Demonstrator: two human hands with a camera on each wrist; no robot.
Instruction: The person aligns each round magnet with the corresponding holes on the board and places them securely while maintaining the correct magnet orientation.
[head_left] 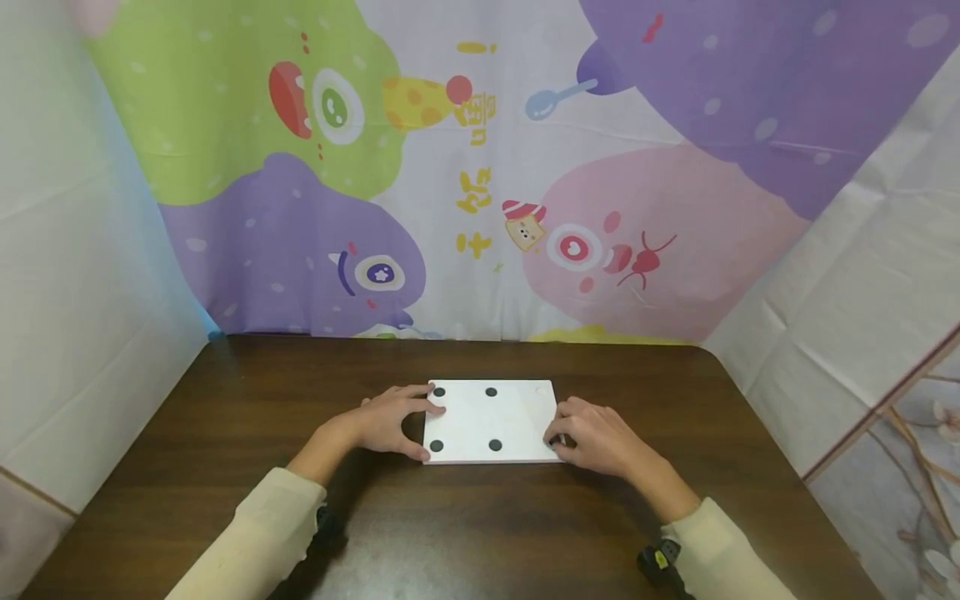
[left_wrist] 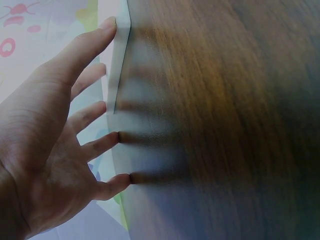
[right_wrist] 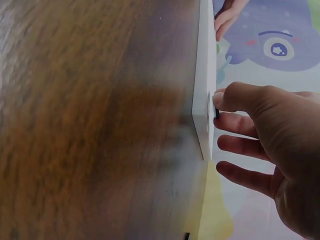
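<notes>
A flat white slab (head_left: pixel 480 421) lies on the dark wooden table, with black round pads (head_left: pixel 495 446) on its top face. My left hand (head_left: pixel 386 421) rests at the slab's left end, fingers spread and mostly straight. Its thumb touches the near left corner, and one fingertip lies on the top face. At the near right corner my right hand (head_left: pixel 596 437) pinches a black round pad (right_wrist: pixel 216 111) between thumb and index finger, close against the slab's face. The other right fingers stay apart from the pad.
Wood-grain table (head_left: pixel 465 533) surrounds the slab. Behind it hangs a cartoon-printed curtain (head_left: pixel 450 308), with pale fabric walls (head_left: pixel 90 250) at both sides. A faint mark (head_left: pixel 537 390) shows at the slab's far right corner. Dark devices (head_left: pixel 660 560) are strapped at the wrists.
</notes>
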